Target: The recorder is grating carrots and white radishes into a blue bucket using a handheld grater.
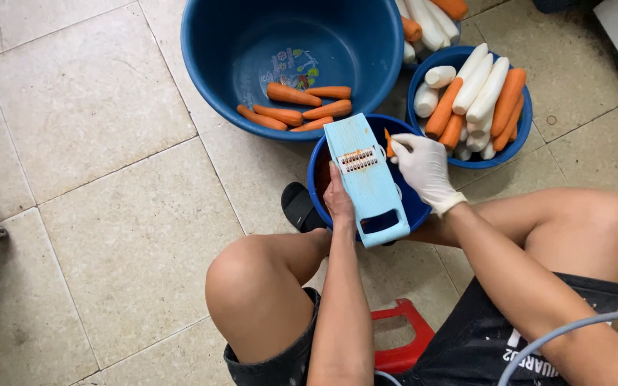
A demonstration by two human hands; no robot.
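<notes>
My left hand (338,200) grips the left edge of a light blue slicer board (368,179), holding it slanted across a small blue bowl (415,207) between my knees. My right hand (425,169), in a white glove, pinches a short orange carrot stub (389,143) just right of the slicer's blade slot. Inside of the bowl is mostly hidden by the slicer.
A large blue tub (216,43) at the top holds several peeled carrots (299,107). A blue bowl (525,118) at the right is piled with carrots and white radishes (477,89); another bowl sits behind it. A black sandal (299,206), red stool (402,336) and tiled floor surround me.
</notes>
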